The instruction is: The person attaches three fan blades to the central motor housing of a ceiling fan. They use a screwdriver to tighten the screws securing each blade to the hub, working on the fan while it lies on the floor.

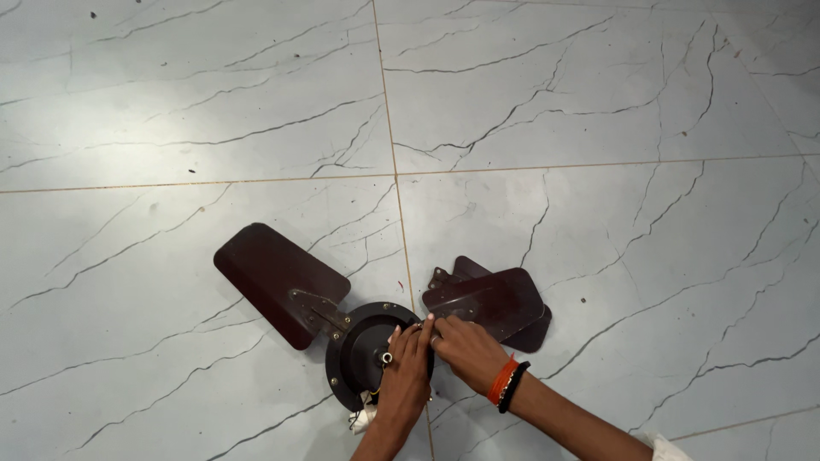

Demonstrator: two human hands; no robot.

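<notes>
A dark brown ceiling fan motor housing (pixel 363 346), round and studded with small brass screws along its rim, lies flat on the floor at about 6 o'clock in the view. One maroon blade (pixel 278 280) is fixed to it by a metal bracket and reaches out toward 10 o'clock. At the housing's 2 o'clock edge a second blade (pixel 487 300) lies across a third blade (pixel 525 335), the two stacked and overlapping.

The left hand (pixel 403 369) rests palm down on the housing, fingers held together and pointing toward 12 o'clock, a ring on one finger. The right hand (pixel 465 348), with orange and black bangles (pixel 507 385) at the wrist, sits just beside it, its fingertips pressed to the inner end of the upper stacked blade where it meets the housing; whether they pinch anything there I cannot tell.

A bit of white wire sheath (pixel 362 418) pokes out under the housing at 6 o'clock. All of it lies on pale marble-patterned floor tiles (pixel 598 128) with thin dark veins.
</notes>
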